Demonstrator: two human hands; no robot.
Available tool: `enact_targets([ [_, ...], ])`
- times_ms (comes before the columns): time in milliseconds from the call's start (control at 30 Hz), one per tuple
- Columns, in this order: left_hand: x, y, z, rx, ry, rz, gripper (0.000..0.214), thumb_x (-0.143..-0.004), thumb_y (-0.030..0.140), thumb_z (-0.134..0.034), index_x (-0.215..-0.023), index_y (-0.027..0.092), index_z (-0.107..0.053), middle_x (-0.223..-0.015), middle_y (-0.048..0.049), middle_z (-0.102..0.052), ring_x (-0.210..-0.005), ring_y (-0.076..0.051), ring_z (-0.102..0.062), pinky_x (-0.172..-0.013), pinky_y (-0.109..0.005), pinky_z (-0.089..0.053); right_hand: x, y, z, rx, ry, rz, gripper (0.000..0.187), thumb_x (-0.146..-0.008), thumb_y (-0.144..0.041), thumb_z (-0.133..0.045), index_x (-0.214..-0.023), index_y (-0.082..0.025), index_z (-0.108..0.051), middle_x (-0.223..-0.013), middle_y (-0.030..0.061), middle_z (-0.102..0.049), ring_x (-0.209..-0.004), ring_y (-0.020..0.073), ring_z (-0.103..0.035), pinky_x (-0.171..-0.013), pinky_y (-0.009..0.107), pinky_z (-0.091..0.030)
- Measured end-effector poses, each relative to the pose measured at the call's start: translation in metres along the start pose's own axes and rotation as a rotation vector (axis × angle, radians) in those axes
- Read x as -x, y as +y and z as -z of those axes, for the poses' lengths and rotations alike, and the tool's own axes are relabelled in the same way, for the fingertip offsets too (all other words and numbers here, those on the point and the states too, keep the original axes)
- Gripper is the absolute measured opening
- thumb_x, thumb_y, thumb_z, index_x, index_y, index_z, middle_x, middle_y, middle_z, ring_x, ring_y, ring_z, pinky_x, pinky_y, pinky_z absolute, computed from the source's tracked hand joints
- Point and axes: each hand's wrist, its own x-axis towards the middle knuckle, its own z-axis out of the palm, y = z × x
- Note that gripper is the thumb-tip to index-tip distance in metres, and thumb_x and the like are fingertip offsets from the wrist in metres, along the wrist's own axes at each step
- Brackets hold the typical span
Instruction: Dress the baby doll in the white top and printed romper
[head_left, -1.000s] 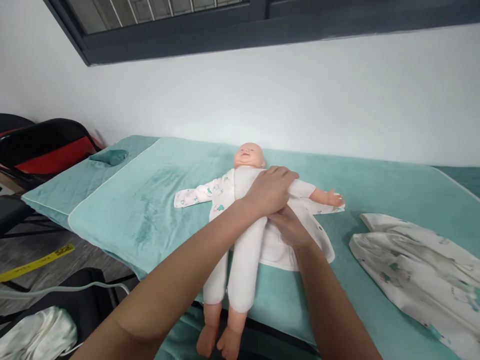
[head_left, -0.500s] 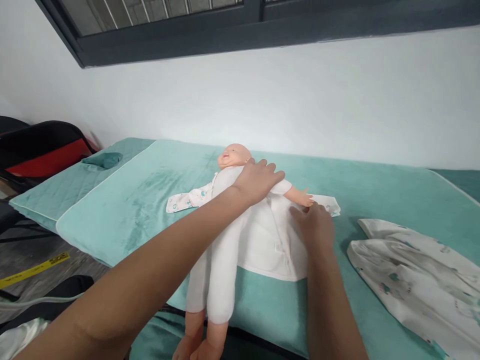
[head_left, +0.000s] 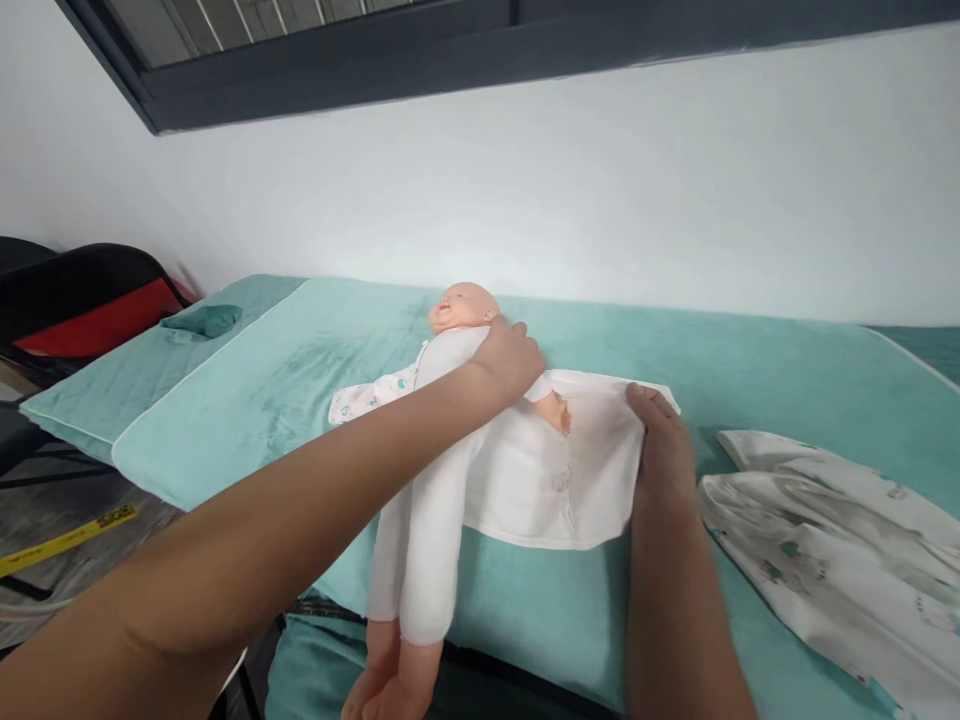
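A baby doll (head_left: 442,530) lies on its back, its head toward the wall and its feet over the near edge of the bed. My left hand (head_left: 511,358) is closed around the doll's shoulder and upper arm on the right side. Under the doll a white baby shirt (head_left: 517,490) is spread out, its plain inner side up. One printed sleeve (head_left: 371,396) of it covers the doll's other arm. My right hand (head_left: 664,430) pinches the shirt's right edge and holds it up a little. The doll's bare hand (head_left: 555,411) rests over the shirt.
White printed baby clothing (head_left: 832,560) lies crumpled to the right on the green bed cover (head_left: 750,370). A green pillow (head_left: 150,345) is at the left end. Beyond it stands a black and red chair (head_left: 97,310). A white wall (head_left: 570,200) runs behind.
My right hand has moved slightly right and drawn the shirt's edge outward and up. The doll's right-side arm now bends down toward its body, and my left hand grips closer around it.
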Motion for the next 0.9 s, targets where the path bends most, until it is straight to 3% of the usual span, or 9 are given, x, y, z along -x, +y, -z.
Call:
enact_targets([
  [133, -0.014, 0.015, -0.004, -0.014, -0.03, 0.104, 0.019, -0.065, 0.01, -0.076, -0.082, 0.015, -0.069, -0.096, -0.0149, -0.067, -0.103, -0.035, -0.05, -0.095, -0.055, -0.032, 0.018, -0.01, -0.012, -0.143, -0.078, 0.01, 0.029, -0.078, -0.047, -0.068, -0.077, -0.024, -0.05, -0.071, -0.0028, -0.06, -0.07, 0.0163, -0.063, -0.069, 0.031, -0.053],
  [233, -0.02, 0.017, -0.011, 0.115, 0.074, 0.152, 0.024, -0.074, 0.01, -0.067, -0.097, 0.015, -0.067, -0.102, -0.0155, -0.066, -0.106, -0.033, -0.051, -0.093, -0.053, -0.037, 0.026, -0.015, -0.017, -0.03, -0.153, 0.006, 0.03, -0.077, -0.053, -0.065, -0.087, -0.027, -0.055, -0.083, 0.0011, -0.066, -0.086, 0.0227, -0.066, -0.071, 0.034, -0.054],
  [367, -0.021, 0.017, -0.022, 0.337, 0.203, 0.222, 0.03, -0.08, 0.016, -0.06, -0.11, 0.014, -0.06, -0.113, -0.0153, -0.06, -0.109, -0.031, -0.052, -0.093, -0.049, -0.04, 0.026, -0.014, -0.017, 0.018, -0.303, -0.044, 0.052, -0.063, -0.05, -0.076, -0.11, -0.031, -0.061, -0.096, 0.002, -0.069, -0.091, 0.0246, -0.066, -0.07, 0.034, -0.053],
  [433, -0.019, 0.019, -0.024, 0.472, 0.228, 0.187, 0.025, -0.083, 0.023, -0.057, -0.108, 0.018, -0.061, -0.114, -0.012, -0.06, -0.107, -0.028, -0.053, -0.096, -0.05, -0.039, 0.024, -0.01, -0.018, -0.013, -0.367, -0.065, 0.062, -0.06, -0.042, -0.08, -0.117, -0.032, -0.061, -0.1, 0.0016, -0.07, -0.088, 0.0227, -0.066, -0.07, 0.032, -0.052],
  [500, -0.015, 0.018, -0.023, 0.64, 0.236, 0.057, 0.019, -0.085, 0.024, -0.054, -0.102, 0.021, -0.063, -0.109, -0.0073, -0.062, -0.102, -0.024, -0.055, -0.095, -0.045, -0.04, 0.024, -0.005, -0.019, -0.039, -0.433, -0.093, 0.064, -0.059, -0.035, -0.082, -0.119, -0.032, -0.062, -0.105, 0.0014, -0.069, -0.088, 0.0211, -0.065, -0.071, 0.031, -0.052],
  [633, -0.001, 0.0, -0.019, 0.924, 0.319, -0.079, 0.019, -0.075, 0.009, -0.048, -0.085, 0.019, -0.062, -0.094, -0.0023, -0.065, -0.085, -0.017, -0.057, -0.074, -0.029, -0.044, 0.025, 0.003, -0.02, -0.058, -0.619, -0.059, 0.066, -0.063, -0.03, -0.083, -0.125, -0.034, -0.06, -0.124, 0.0025, -0.063, -0.104, 0.0222, -0.061, -0.083, 0.033, -0.051],
  [767, 0.022, -0.036, -0.028, 0.964, 0.546, 0.108, 0.022, -0.066, 0.001, -0.045, -0.073, 0.018, -0.056, -0.086, -0.0027, -0.064, -0.085, -0.017, -0.056, -0.073, -0.029, -0.043, 0.024, 0.011, -0.015, -0.051, -0.974, -0.066, 0.072, -0.07, -0.032, -0.081, -0.136, -0.036, -0.052, -0.126, 0.0049, -0.061, -0.096, 0.0198, -0.062, -0.076, 0.032, -0.05],
  [833, 0.039, -0.051, -0.039, 0.934, 0.641, 0.255, 0.021, -0.069, 0.001, -0.045, -0.074, 0.019, -0.055, -0.088, -0.0038, -0.064, -0.089, -0.019, -0.056, -0.079, -0.032, -0.044, 0.023, 0.014, -0.011, -0.058, -1.167, -0.102, 0.069, -0.074, -0.035, -0.079, -0.138, -0.035, -0.051, -0.121, 0.0065, -0.063, -0.09, 0.0194, -0.063, -0.073, 0.033, -0.05],
  [900, 0.064, -0.058, -0.055, 0.914, 0.712, 0.369, 0.02, -0.075, 0.004, -0.047, -0.083, 0.019, -0.056, -0.094, -0.0051, -0.063, -0.095, -0.02, -0.056, -0.085, -0.034, -0.044, 0.022, 0.014, -0.01, -0.055, -1.243, -0.115, 0.063, -0.076, -0.039, -0.076, -0.135, -0.032, -0.055, -0.117, 0.0087, -0.064, -0.088, 0.0206, -0.063, -0.073, 0.034, -0.05],
])
